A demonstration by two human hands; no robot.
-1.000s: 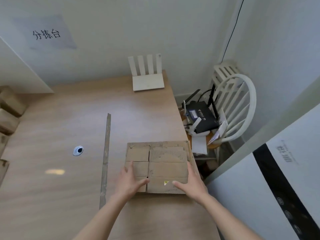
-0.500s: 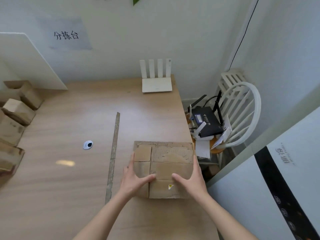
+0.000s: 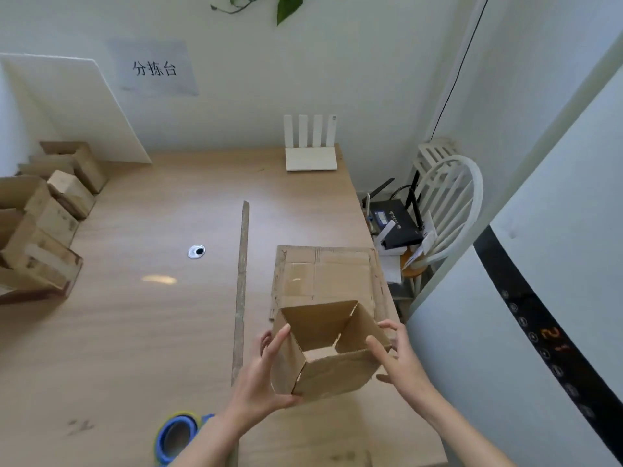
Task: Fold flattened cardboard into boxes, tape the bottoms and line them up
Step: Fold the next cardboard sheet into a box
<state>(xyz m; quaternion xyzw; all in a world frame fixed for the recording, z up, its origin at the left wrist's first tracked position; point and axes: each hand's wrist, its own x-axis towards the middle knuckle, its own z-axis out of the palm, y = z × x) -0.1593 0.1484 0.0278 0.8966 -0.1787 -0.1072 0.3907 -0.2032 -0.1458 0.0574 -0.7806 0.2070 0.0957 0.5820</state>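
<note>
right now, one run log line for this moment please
step: opening box | left hand: grips box left side | right hand: holds right side | box: open tube, off table | flat stack: behind | tape: near left

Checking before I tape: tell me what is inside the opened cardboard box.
Nothing lies inside the opened cardboard box; a small gap shows at its bottom. Both hands grip its sides, hiding what lies beneath.
</note>
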